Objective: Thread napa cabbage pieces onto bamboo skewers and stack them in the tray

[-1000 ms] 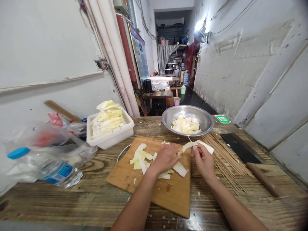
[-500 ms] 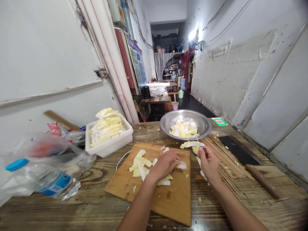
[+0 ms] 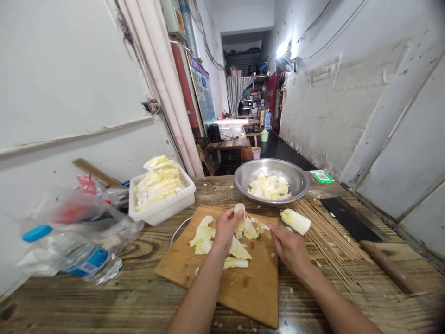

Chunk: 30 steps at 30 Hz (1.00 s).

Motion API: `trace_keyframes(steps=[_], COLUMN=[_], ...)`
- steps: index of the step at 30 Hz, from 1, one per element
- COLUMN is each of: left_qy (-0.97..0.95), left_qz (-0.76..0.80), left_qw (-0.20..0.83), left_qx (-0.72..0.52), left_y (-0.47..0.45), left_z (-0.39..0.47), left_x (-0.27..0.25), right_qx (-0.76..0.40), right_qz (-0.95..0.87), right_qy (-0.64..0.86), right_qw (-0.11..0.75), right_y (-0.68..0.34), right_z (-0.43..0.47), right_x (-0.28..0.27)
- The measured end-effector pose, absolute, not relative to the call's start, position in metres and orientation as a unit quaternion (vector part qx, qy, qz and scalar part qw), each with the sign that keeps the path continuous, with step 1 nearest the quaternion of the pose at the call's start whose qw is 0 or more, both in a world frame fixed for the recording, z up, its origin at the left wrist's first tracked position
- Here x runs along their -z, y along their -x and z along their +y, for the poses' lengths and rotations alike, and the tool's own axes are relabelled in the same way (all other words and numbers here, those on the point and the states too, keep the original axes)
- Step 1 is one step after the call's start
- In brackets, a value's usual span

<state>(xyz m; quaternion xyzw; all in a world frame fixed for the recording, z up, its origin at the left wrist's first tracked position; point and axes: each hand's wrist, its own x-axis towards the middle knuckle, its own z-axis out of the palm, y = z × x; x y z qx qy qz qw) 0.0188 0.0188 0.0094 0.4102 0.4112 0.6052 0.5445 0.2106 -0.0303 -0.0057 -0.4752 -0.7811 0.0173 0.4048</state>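
The left hand [image 3: 225,228] is raised a little over the wooden cutting board [image 3: 243,287], its fingers closed around a folded piece of cabbage [image 3: 239,209] pinched at the fingertips. The right hand [image 3: 288,245] sits just beside it, low over the board's right edge, with its fingers closed on a thin bamboo skewer [image 3: 261,224] whose tip meets the cabbage held between the 2 hands. Below the left hand, more cut cabbage pieces [image 3: 203,234] lie loose on the board. Just beyond the right hand, a skewered roll of cabbage [image 3: 295,221] rests at the near end of a pile of bare skewers [image 3: 330,241] on the counter [image 3: 104,297]. Further right of that pile lies a cleaver [image 3: 351,222] with a dark blade. Ahead of both hands stands a metal bowl [image 3: 299,178] holding cabbage pieces. Ahead and to the left of the left hand is a white tub [image 3: 163,208] heaped with cabbage leaves, and well left lies a water bottle [image 3: 76,260] with a blue cap.
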Motion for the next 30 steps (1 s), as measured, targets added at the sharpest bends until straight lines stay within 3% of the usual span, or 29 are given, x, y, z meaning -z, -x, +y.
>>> trace_keyframes(steps=[30], left_qy=[-0.411], left_qz=[0.382], left_qw=[0.565], left_qx=[-0.605], left_y=[-0.0155], left_z=[0.0201], left_x=[-0.0078], right_qx=[0.064], right_qz=[-0.791], right_qy=[0.45], right_qw=[0.408], right_y=[-0.2099], right_z=[-0.0338], right_x=[0.0078])
